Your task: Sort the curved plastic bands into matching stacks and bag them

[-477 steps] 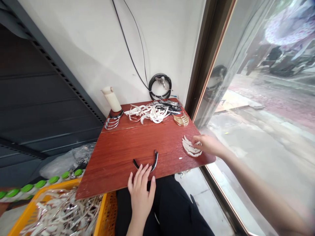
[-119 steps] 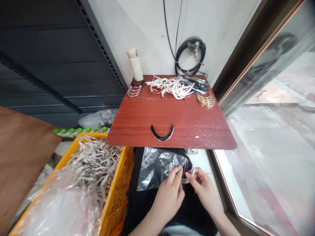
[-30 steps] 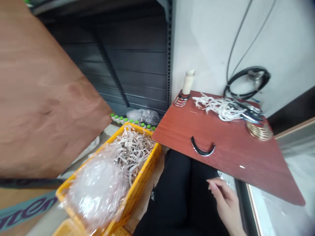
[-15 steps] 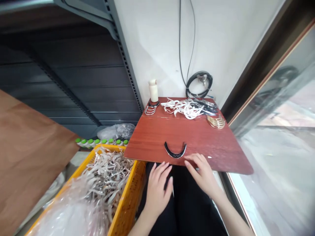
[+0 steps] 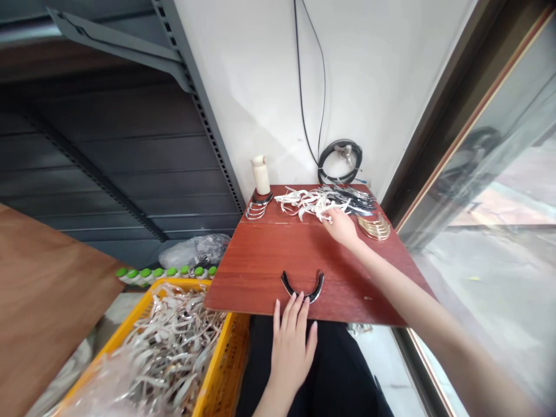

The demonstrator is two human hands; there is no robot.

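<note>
My left hand [image 5: 293, 341] lies at the table's front edge with fingers outstretched and holds nothing. Its fingertips are at the lower bend of a glossy black U-shaped piece [image 5: 288, 285], whose two ends point away from me. Farther off, my right hand [image 5: 341, 227] reaches to the near edge of a loose pile of white curved strips [image 5: 299, 202]. Its fingers are bent together on a white strip there; the fingertips are partly hidden. Right of that hand lies a stack of gold curved pieces [image 5: 376, 228], and behind it are black strips [image 5: 358, 200].
On the reddish-brown table [image 5: 256, 260], a cream bottle [image 5: 260, 175] stands at the back left beside silver curved pieces [image 5: 256, 209]. A coiled black cable [image 5: 359, 157] rests against the wall. A yellow crate [image 5: 217, 353] full of strips is at my left; a glass pane borders the right.
My right hand has moved forward from the table's front edge to the white pile. My left hand has come up to the black U-shaped piece. The view has shifted slightly.
</note>
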